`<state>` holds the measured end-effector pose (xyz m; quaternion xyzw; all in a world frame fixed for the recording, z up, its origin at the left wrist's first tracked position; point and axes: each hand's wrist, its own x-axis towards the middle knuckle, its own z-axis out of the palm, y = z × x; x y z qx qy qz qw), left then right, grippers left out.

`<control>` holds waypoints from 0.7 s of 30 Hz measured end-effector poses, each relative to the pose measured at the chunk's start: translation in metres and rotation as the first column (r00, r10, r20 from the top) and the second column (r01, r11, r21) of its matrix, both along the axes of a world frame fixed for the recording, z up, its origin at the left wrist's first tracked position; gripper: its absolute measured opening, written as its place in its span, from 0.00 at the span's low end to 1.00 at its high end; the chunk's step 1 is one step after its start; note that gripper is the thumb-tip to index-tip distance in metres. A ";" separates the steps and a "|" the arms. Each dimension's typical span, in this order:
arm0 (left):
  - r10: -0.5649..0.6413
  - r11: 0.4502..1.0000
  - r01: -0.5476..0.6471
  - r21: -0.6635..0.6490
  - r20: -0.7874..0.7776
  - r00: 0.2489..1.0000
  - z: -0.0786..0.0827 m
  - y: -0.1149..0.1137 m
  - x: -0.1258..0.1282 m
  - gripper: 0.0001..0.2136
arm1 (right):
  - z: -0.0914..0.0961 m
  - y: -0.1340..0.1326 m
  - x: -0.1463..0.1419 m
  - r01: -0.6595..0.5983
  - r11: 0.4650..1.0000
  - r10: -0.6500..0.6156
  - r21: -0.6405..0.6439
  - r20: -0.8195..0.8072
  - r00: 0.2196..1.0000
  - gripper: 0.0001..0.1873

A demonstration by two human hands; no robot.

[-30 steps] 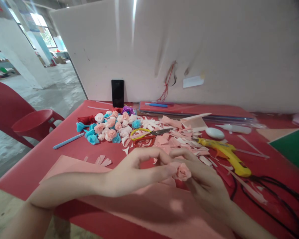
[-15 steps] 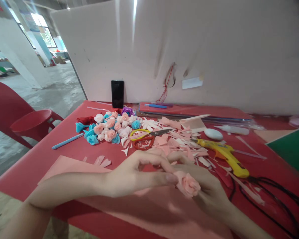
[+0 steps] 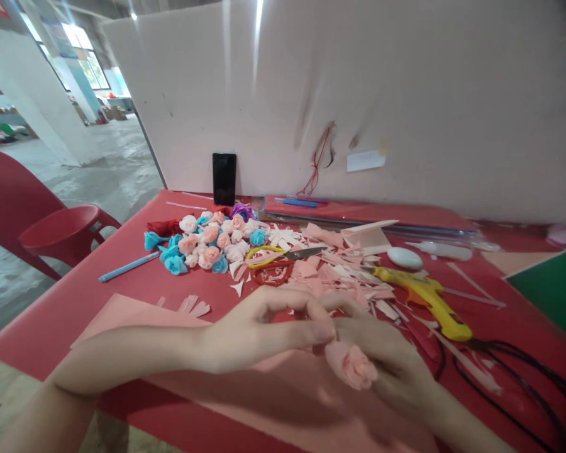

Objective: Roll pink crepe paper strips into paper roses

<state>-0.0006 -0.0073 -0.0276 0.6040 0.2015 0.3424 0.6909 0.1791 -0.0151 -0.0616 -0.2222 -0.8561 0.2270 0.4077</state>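
Rose [image 3: 351, 365] sits btwn both hands, over pink sheet [image 3: 273, 393] on tabletop [image 3: 66, 314]. R hand [image 3: 391, 362], nearer, curls shut round its base; L hand [image 3: 259, 327] pinches it from 10 o'clock. Bloom points 5 o'clock.

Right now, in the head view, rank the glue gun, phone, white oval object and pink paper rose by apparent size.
1. glue gun
2. pink paper rose and phone: alike, and the rose is nearest the camera, so unranked
3. white oval object
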 end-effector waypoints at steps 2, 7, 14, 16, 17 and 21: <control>0.011 0.999 -0.009 0.031 -0.044 0.999 0.000 0.000 -0.001 0.08 | 0.003 0.001 0.001 0.002 0.998 -0.005 0.066 0.034 0.999 0.19; -0.021 0.989 0.026 0.146 -0.035 0.999 0.000 0.000 -0.003 0.09 | 0.009 0.003 0.002 0.006 0.969 -0.031 0.246 0.098 0.995 0.15; -0.019 0.997 0.023 0.074 -0.053 0.998 -0.003 -0.002 -0.002 0.09 | 0.004 0.002 0.000 0.074 0.959 -0.092 0.274 0.055 0.994 0.18; 0.074 0.992 -0.066 0.108 -0.069 0.995 -0.005 0.001 -0.001 0.07 | 0.003 -0.002 -0.002 0.090 0.985 -0.096 0.145 0.037 0.995 0.18; 0.123 0.983 -0.110 0.149 -0.076 0.989 -0.007 0.003 0.000 0.07 | 0.004 -0.005 -0.003 0.101 0.994 -0.104 0.051 0.044 0.994 0.19; 0.203 0.947 -0.194 0.257 -0.008 0.979 -0.013 0.011 0.000 0.06 | 0.008 -0.012 -0.005 0.161 0.961 -0.163 -0.225 0.012 0.987 0.19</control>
